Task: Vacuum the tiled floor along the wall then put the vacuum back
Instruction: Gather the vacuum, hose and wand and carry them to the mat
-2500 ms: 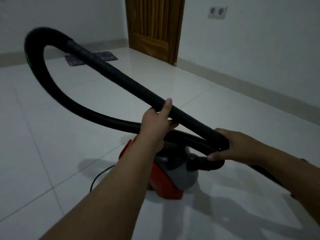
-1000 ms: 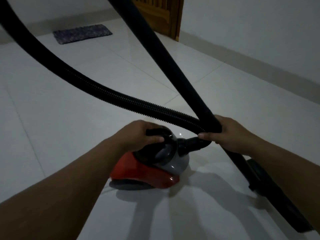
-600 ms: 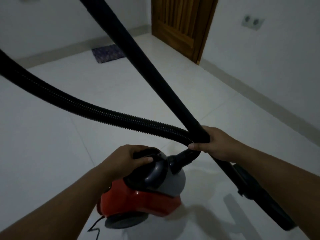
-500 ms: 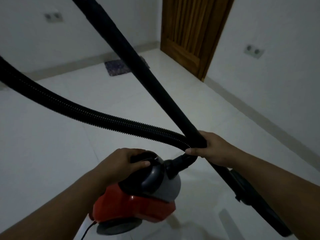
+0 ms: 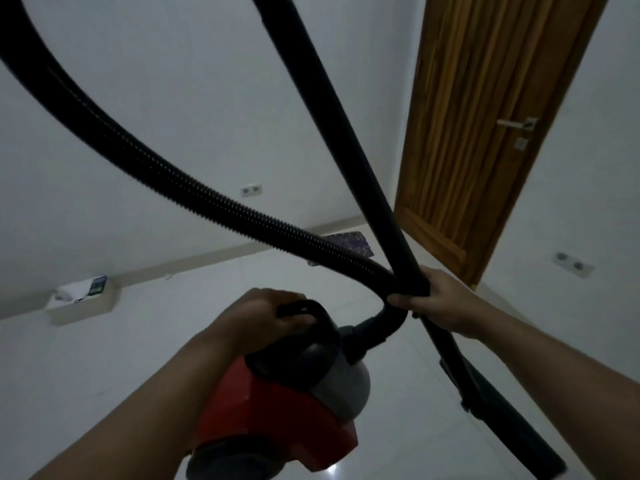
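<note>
The left hand (image 5: 266,315) curls its grip around the black carry handle (image 5: 304,311) of the red vacuum (image 5: 287,410), low in the centre of the frame. The right hand (image 5: 440,299) closes around the black tube (image 5: 349,140) and ribbed hose (image 5: 194,192) where they cross. Behind stands a wooden door (image 5: 485,116), upper right, above the tiled floor (image 5: 104,358).

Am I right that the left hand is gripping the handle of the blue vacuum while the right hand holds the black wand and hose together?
Not quite: the vacuum body is red and grey, not blue, as the head view shows. The rest stands: the left hand grips its handle, and the right hand holds the black wand and hose together.
</note>
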